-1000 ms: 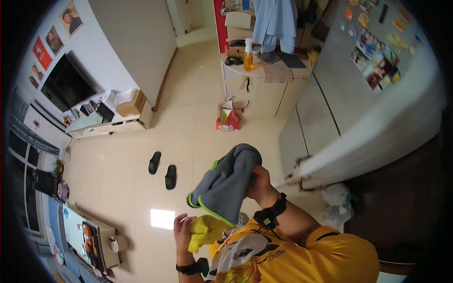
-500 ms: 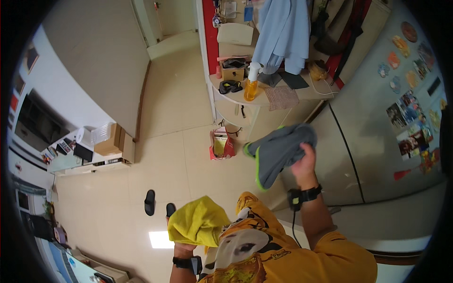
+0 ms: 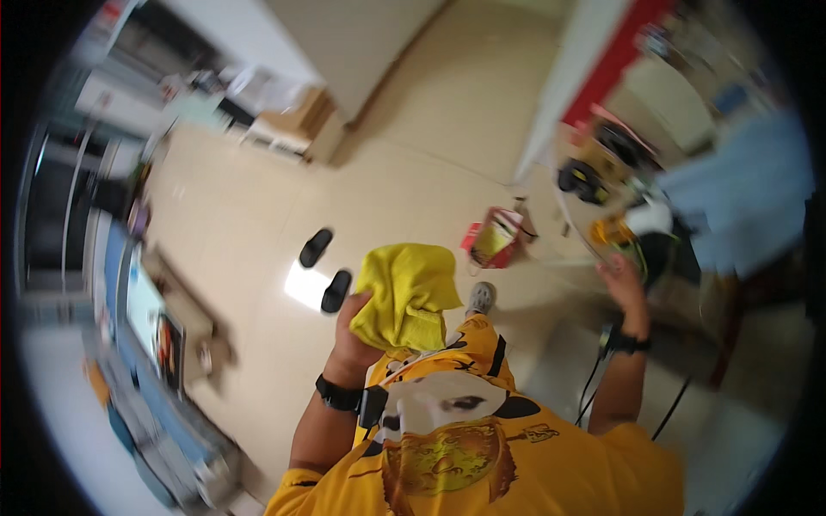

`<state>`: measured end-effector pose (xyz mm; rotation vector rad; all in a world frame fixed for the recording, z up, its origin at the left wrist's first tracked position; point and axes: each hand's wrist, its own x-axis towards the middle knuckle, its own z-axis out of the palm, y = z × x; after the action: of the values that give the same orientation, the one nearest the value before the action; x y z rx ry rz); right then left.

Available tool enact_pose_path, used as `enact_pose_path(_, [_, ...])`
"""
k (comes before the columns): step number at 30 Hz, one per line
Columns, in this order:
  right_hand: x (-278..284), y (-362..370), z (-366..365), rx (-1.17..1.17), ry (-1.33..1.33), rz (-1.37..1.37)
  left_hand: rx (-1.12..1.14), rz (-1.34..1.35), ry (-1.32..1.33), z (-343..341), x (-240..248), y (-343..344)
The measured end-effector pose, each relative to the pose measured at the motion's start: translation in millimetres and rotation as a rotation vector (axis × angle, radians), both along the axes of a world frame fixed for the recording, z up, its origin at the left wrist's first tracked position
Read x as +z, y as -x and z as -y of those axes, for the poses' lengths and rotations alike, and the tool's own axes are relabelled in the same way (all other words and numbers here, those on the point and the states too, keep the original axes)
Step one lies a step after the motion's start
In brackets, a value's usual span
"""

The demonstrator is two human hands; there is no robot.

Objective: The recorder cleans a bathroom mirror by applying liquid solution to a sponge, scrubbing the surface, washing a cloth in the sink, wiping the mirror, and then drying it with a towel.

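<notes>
My left hand [image 3: 353,334] is closed on a bunched yellow cloth [image 3: 409,292], held in front of my body. Over at the right, my right hand [image 3: 623,282] reaches to the counter with its fingers apart, though motion blurs them. A dark grey cloth with a bright green edge [image 3: 658,256] lies just past those fingers, on the counter; whether they still touch it is unclear. Close to this cloth is a spray bottle with amber liquid [image 3: 613,230] and a white head.
A black item [image 3: 583,182] and a cardboard box [image 3: 602,155] sit on the counter, beside hanging light blue clothing [image 3: 744,193]. Below, a red bag [image 3: 497,236] stands on the floor. Black slippers [image 3: 336,291] lie to the left, and a sofa [image 3: 163,421] stands farther left.
My view has turned left. The grey cloth has gone from the air, in my right hand, to the counter. My left hand has risen with the yellow cloth.
</notes>
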<state>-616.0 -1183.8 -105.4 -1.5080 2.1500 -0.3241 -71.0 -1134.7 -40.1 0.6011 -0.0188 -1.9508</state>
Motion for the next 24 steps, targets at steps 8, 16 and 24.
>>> enact_pose_path(8, [50.6,-405.8,7.4,0.902,-0.567,1.383,0.345,0.522,0.186,-103.5,19.8,-45.2])
enact_pose_path(16, [0.4,-621.3,-180.8,1.451,-0.896,1.047,0.668,0.913,0.146,-365.2,-38.2,-115.2])
enact_pose_path(24, [50.5,-823.5,-384.3,1.911,-1.128,0.762,1.394,0.723,-0.379,-600.6,-45.0,-200.4])
